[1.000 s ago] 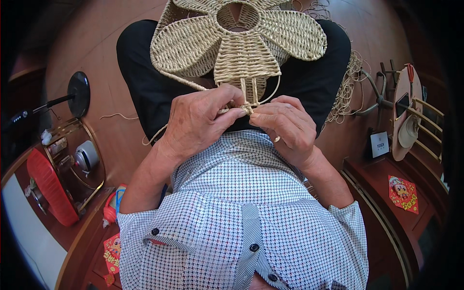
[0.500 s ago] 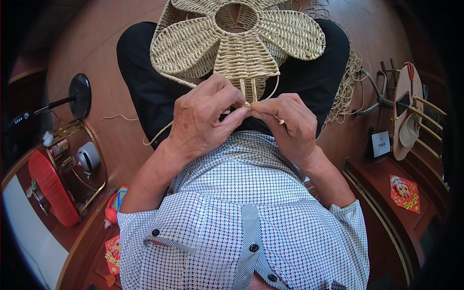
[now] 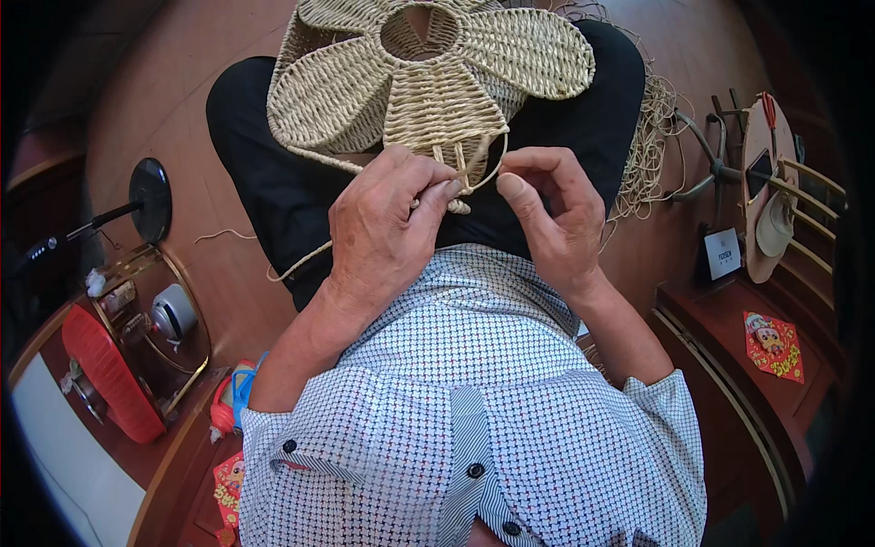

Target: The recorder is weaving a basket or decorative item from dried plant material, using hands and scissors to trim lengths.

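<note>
- Woven straw flower piece (image 3: 428,82) rests on our lap, petals spread away from us.
- Our left hand (image 3: 383,228) pinches its loose stakes at the near edge.
- Our right hand (image 3: 547,214) pinches a thin straw strand (image 3: 497,164), looped beside them.

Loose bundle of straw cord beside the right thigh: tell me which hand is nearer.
Right. The right hand is just inward of the loose bundle of straw cord; the left hand lies farther across the lap.

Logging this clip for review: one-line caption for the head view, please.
Left hand pinches straw strands at the lower edge of a flower-shaped woven straw piece on the lap; right hand pulls a thin strand.
</note>
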